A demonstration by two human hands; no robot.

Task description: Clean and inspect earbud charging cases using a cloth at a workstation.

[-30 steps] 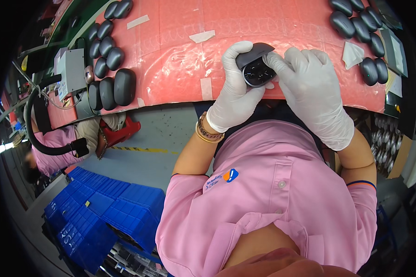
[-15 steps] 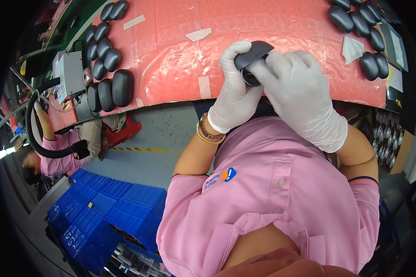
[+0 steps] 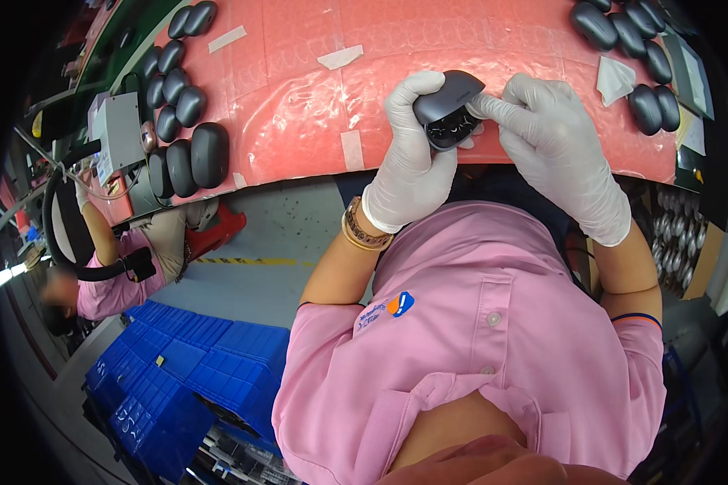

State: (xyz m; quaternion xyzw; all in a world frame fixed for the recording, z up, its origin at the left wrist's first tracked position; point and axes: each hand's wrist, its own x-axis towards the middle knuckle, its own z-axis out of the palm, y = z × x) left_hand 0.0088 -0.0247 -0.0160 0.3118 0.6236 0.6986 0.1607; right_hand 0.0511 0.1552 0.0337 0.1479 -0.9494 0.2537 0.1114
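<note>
Both of my hands wear white gloves. My left hand (image 3: 408, 158) grips a small dark grey oval case (image 3: 449, 107) with its lid swung open, held over the near edge of the pink-covered table (image 3: 299, 121). My right hand (image 3: 554, 137) is at the case's right side, its fingertips pressed against the open lid and rim. Inside the case I see dark hollows.
Rows of closed dark oval cases lie at the table's left (image 3: 182, 121) and far right (image 3: 635, 56). A grey box (image 3: 117, 129) stands at the left edge. Blue crates (image 3: 178, 380) sit on the floor below. Another person in pink (image 3: 113, 279) works at the left.
The case has tilted so its open inside faces me. My right hand has shifted from covering the case to touching its right side with the fingertips.
</note>
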